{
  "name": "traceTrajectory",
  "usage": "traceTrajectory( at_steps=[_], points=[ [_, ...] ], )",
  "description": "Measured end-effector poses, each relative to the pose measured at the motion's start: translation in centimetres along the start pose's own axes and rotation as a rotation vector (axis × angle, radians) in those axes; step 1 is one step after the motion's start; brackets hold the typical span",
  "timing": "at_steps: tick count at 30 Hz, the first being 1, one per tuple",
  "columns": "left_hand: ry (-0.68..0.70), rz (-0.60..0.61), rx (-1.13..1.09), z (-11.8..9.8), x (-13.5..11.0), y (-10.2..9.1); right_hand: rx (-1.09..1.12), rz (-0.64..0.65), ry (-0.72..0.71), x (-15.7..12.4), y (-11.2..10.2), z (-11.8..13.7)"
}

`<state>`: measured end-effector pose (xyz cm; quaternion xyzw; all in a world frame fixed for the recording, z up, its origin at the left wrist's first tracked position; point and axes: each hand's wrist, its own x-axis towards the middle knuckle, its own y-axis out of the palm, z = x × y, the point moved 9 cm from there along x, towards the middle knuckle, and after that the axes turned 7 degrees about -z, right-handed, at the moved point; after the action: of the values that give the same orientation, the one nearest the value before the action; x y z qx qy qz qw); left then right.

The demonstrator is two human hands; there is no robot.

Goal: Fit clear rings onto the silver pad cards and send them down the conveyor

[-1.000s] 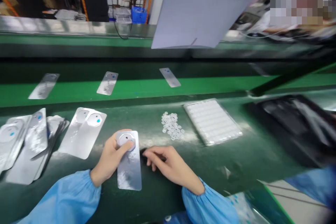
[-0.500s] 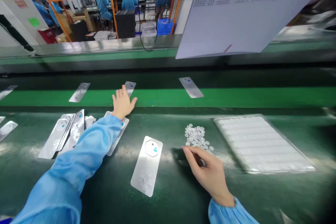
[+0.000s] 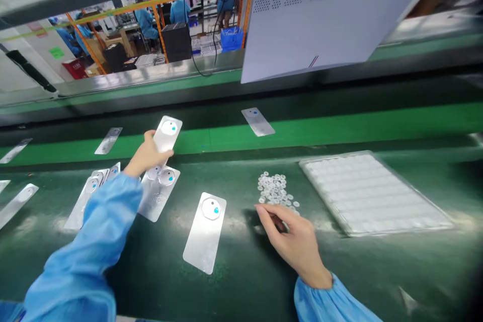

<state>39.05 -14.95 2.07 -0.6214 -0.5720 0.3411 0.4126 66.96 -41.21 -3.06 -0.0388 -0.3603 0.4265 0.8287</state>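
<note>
At the near side, both forearms are covered by blue sleeves (image 3: 81, 251), and the dark green surface (image 3: 260, 287) is seen between them. At the near right, the right hand (image 3: 296, 244) is held low over the surface, with the thumb and index finger brought nearly together and the other fingers curled under; whether anything small is pinched there cannot be told. To its left, a lone silver plate (image 3: 204, 234) is laid flat, its round window and blue dot turned to the far end. Just beyond the right hand, small clear rings (image 3: 272, 187) are heaped loosely, and to their right a flat white pack (image 3: 377, 193) is set down. At the left, a pair of overlapped plates (image 3: 160, 193) is laid out, and farther left a stack of plates (image 3: 80, 206) is partly hidden by the left sleeve.

Farther off, a silver plate (image 3: 168, 133) is clamped between the thumb and fingers of the left hand (image 3: 143, 158); it is held with its window end to the far side, seen against the green belt (image 3: 324, 126). On the belt, another plate (image 3: 257, 122) is placed to the right. Beyond, a white panel (image 3: 302, 30) is hung, and a blue basket (image 3: 231, 38) is seen behind.
</note>
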Motion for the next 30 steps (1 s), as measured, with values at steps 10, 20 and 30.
traceTrajectory(
  at_steps=[10, 20, 30],
  points=[
    [0.271, -0.235, 0.257, 1.3, -14.1, 0.8, 0.012, 0.226, -0.072, -1.5, 3.3, 1.2],
    [0.51, 0.29, -0.244, -7.2, -14.2, 9.6, 0.006, 0.381, -0.117, -3.3, 6.1, 2.3],
    [-0.227, 0.576, -1.351, -4.4, -18.7, 13.5, 0.36, 0.32, 0.286, -5.3, 7.2, 2.2]
  ],
)
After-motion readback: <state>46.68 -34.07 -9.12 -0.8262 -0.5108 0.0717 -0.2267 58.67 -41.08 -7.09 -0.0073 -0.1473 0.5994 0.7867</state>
